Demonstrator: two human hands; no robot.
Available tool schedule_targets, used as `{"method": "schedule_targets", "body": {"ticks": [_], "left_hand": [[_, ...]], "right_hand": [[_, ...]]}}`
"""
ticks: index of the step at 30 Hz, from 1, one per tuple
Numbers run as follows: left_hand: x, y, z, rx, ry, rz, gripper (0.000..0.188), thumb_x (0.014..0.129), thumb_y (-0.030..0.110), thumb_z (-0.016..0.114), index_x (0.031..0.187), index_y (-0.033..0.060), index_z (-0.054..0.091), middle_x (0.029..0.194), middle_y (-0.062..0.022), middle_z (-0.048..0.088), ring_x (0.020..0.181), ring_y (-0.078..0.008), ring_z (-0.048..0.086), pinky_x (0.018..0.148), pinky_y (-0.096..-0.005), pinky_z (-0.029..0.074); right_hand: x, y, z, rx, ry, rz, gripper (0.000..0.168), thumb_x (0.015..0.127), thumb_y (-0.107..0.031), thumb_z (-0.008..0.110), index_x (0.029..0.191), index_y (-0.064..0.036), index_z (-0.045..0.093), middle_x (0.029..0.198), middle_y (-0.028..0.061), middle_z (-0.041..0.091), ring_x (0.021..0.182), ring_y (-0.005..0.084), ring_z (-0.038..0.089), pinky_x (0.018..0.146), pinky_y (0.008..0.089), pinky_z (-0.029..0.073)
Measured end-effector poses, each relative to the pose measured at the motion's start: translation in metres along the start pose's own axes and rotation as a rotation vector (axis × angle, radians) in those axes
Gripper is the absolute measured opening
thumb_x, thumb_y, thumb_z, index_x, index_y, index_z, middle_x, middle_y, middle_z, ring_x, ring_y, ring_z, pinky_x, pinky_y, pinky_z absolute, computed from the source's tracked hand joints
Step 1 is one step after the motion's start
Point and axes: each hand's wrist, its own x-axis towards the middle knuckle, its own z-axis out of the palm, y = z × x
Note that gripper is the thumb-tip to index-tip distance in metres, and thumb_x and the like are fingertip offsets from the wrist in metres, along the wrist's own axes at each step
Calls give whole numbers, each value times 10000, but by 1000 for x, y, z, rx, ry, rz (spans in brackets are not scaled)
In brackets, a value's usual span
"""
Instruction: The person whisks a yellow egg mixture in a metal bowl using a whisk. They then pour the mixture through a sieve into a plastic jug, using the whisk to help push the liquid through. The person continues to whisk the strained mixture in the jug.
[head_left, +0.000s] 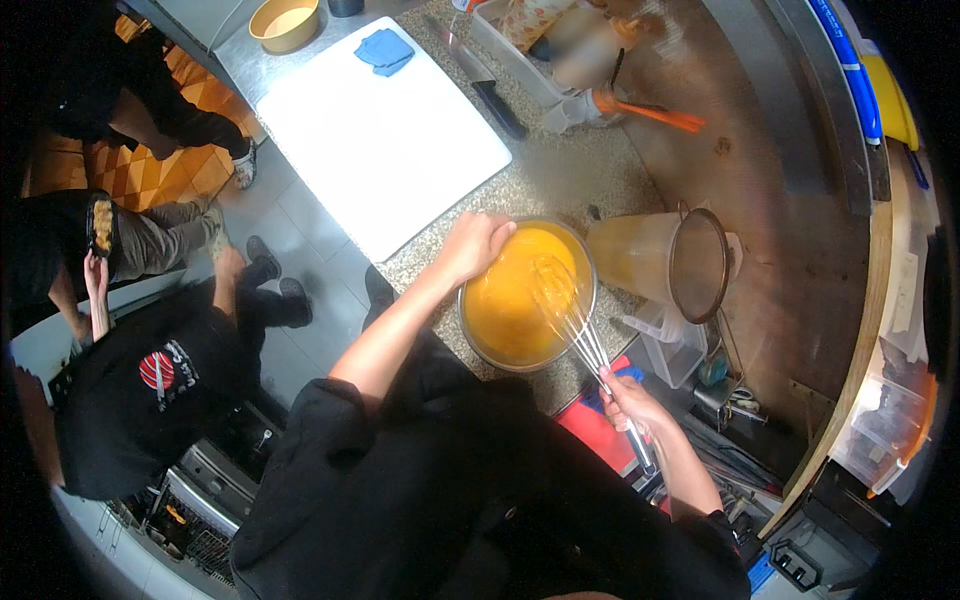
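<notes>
A round metal mixing bowl stands on the speckled countertop before me, holding a smooth orange-yellow liquid. My left hand grips the bowl's rim on its far left side, fingers curled over the edge. In my right hand is the handle of a wire balloon whisk. The whisk slants into the bowl, and its wire loops are partly sunk in the liquid and coated with it. Right of the bowl is a tall translucent plastic container, with a round mesh strainer at its mouth.
A white cutting board bears a folded blue cloth. Beside it lies a black-handled knife. A yellow bowl stands at the far corner. A clear plastic bin sits right. Co-workers stand at left.
</notes>
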Motion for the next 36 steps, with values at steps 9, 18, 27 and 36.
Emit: {"method": "schedule_targets", "body": {"ticks": [9, 18, 27, 36], "left_hand": [[-7, -30, 18, -19, 38, -40, 311, 967, 279, 529, 872, 17, 668, 814, -253, 641, 768, -418, 650, 707, -498, 513], [-25, -30, 15, -8, 171, -45, 338, 961, 347, 561, 954, 40, 701, 820, -208, 679, 754, -365, 679, 716, -471, 525], [-69, -41, 6, 157, 136, -40, 394, 1012, 350, 450, 1142, 25, 632, 925, -244, 677, 885, -414, 662, 807, -472, 509], [-75, -49, 13, 168, 47, -144, 458, 1052, 334, 377, 1292, -25, 530, 1075, -295, 635, 1043, -432, 618, 919, -443, 469]], "right_hand": [[34, 20, 7, 32, 109, -79, 527, 944, -617, 511, 763, -125, 461, 494, -33, 337, 351, 83, 302, 318, 262, 225], [28, 35, 52, 408, -174, -625, 485, 1020, -187, 462, 1456, -271, 266, 760, 129, 584, 616, 261, 614, 515, 359, 512], [16, 27, 52, 713, -594, -1123, 563, 931, -165, 574, 1418, -6, 341, 1219, 321, 586, 1166, 380, 608, 953, 449, 504], [33, -22, 47, 55, 1108, -1929, 128, 849, -103, 676, 767, -9, 649, 599, 58, 569, 521, 143, 528, 530, 281, 437]]}}
